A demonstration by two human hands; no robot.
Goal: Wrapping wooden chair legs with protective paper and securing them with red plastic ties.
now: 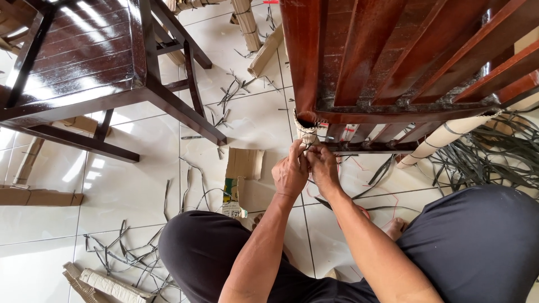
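Hands (306,168) – fingers on chair leg wrapping (306,134)

Single view, head-mounted, looking steeply down past the wearer's own knees to the tiled floor (140,185). Close range: both forearms run up from the bottom edge, and the left hand (290,174) and right hand (324,168) meet near centre frame. A red-brown chair frame (393,56) fills the top right, a dark chair (84,56) the top left. No second view, so no overlap.
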